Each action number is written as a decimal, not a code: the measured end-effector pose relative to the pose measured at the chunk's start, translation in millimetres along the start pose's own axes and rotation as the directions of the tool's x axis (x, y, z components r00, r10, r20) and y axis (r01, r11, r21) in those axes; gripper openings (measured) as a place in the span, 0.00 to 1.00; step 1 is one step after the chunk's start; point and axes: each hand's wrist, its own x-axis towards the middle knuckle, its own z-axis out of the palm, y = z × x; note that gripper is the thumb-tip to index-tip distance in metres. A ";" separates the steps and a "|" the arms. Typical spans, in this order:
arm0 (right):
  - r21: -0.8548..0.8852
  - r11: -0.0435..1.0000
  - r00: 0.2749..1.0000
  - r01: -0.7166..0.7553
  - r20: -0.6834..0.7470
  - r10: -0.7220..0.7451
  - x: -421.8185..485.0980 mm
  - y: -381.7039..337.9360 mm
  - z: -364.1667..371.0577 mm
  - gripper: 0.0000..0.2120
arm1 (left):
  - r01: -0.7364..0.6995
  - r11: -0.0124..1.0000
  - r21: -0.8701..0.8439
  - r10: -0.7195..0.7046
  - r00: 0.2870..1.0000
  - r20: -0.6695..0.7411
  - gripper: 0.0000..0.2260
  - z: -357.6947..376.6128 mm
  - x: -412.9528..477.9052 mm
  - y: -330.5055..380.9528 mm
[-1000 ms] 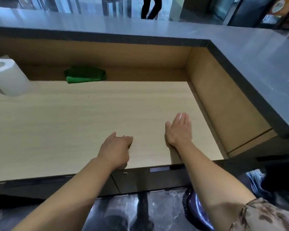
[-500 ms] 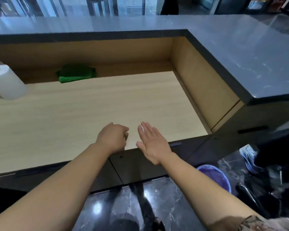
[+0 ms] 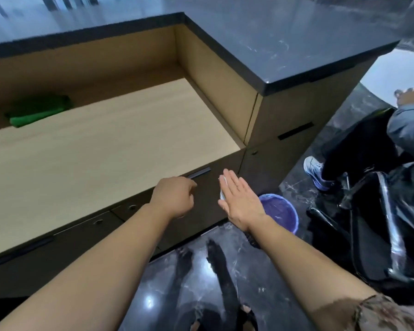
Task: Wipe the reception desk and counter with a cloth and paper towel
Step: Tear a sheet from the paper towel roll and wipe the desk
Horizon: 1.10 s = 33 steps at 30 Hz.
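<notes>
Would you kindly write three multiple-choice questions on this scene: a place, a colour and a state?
1. Where does the green cloth lie? A on the floor; B at the back of the wooden desk; C over a forearm.
2. What colour is the bin on the floor? A red; B purple; C yellow.
3. How are the fingers of the right hand? A in a fist; B round the cloth; C straight.
Answers: 1 B, it lies along the desk's far edge; 2 B, the bin is plainly purple; 3 C, they are stretched out flat.
</notes>
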 end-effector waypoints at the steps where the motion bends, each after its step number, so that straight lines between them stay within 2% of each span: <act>1: 0.018 0.999 1.000 -0.028 0.012 0.028 -8.9 10.6 6.7 0.33 | -0.016 1.000 -0.005 0.016 1.000 0.015 0.16 4.7 1.2 9.3; 4: 0.067 0.993 0.992 -0.101 0.079 0.095 -33.0 43.5 24.7 0.30 | -0.050 0.999 -0.018 0.052 0.996 0.079 0.19 25.8 7.3 38.6; 8: 0.173 0.963 0.972 -0.209 0.147 0.185 -54.8 84.3 50.7 0.29 | -0.014 0.998 -0.061 0.024 0.986 0.163 0.20 61.9 22.0 71.6; 14: 0.350 0.839 0.907 -0.417 0.225 0.357 -64.7 143.2 107.2 0.26 | 0.037 0.991 -0.129 -0.009 0.977 0.212 0.17 133.5 60.6 112.0; 18: 0.399 0.671 0.778 -0.625 0.249 0.576 -52.2 175.6 148.4 0.24 | 0.017 0.992 -0.126 0.013 0.973 0.231 0.13 190.2 90.3 128.5; 20: 0.467 0.569 0.712 -0.677 0.223 0.665 -41.3 187.0 174.1 0.24 | -0.013 0.992 -0.124 0.041 0.973 0.229 0.13 220.6 106.3 134.8; 22: 0.591 0.420 0.646 -0.689 0.238 0.725 -29.3 198.7 202.3 0.23 | -0.035 0.992 -0.125 0.062 0.973 0.223 0.12 247.8 120.9 138.0; 25: 0.697 0.238 0.574 -0.676 0.296 0.763 -18.3 214.8 242.4 0.11 | -0.045 0.992 -0.122 0.073 0.968 0.241 0.14 284.8 136.8 137.2; 29: 0.730 0.041 0.470 -0.683 0.395 0.790 -2.7 234.2 295.1 0.21 | -0.035 0.992 -0.117 0.065 0.963 0.262 0.14 320.1 155.9 131.6; 31: 0.742 -0.060 0.423 -0.668 0.445 0.790 5.9 239.8 324.1 0.20 | -0.038 0.992 -0.119 0.067 0.965 0.253 0.12 340.7 166.3 130.4; 33: 0.765 -0.189 0.408 -0.616 0.515 0.754 14.2 246.6 350.1 0.17 | -0.038 0.992 -0.117 0.066 0.968 0.244 0.12 355.3 178.0 129.6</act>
